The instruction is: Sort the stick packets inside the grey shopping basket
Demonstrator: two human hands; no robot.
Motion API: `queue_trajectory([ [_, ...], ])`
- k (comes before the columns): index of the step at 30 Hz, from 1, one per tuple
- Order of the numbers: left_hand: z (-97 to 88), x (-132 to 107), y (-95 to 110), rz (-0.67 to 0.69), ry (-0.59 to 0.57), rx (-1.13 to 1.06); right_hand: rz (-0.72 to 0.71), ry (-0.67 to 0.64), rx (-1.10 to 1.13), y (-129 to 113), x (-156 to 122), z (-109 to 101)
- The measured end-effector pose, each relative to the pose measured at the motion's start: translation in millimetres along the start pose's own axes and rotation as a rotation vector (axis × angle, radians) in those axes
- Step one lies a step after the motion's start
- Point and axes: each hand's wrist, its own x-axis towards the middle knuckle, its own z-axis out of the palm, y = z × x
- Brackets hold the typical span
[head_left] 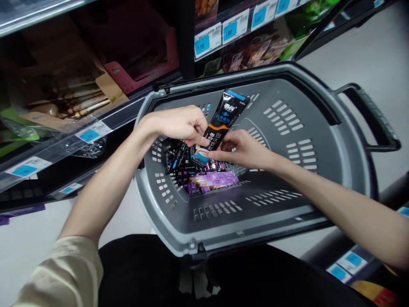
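- Our left hand (183, 123) pinches the black sachet (227, 111) near its lower end, fingers closed on it.
- Our right hand (244, 149) grips the same sachet from the other side.
- The sachet stands tilted above the grey basket (319, 140), over purple packets (212, 181) lying inside.

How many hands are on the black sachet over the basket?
2. The left hand pinches the sachet low on its left side; the right hand holds its bottom end from the right, both above the basket. No other hands show.
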Motion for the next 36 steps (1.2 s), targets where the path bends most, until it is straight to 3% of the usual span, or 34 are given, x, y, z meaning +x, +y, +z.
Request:
queue_trajectory([
  [4, 2.3, -0.4, 0.1, 0.014, -0.028, -0.006, -0.029, -0.060, -0.097, 0.1, -1.9, 0.4],
  [18, 1.6, -0.5, 6.7, 0.084, -0.089, 0.036, -0.157, -0.194, 0.074, 5.2, 3.9, -7.0],
  [29, 1.8, 1.2, 2.7, 0.108, -0.080, -0.001, -0.008, -0.142, 0.056, 10.0, 4.0, -5.7],
  [36, 4.0, 1.0, 2.0, 0.110, -0.116, -0.083, -0.014, -0.210, -0.013, 5.0, 2.4, -9.7],
])
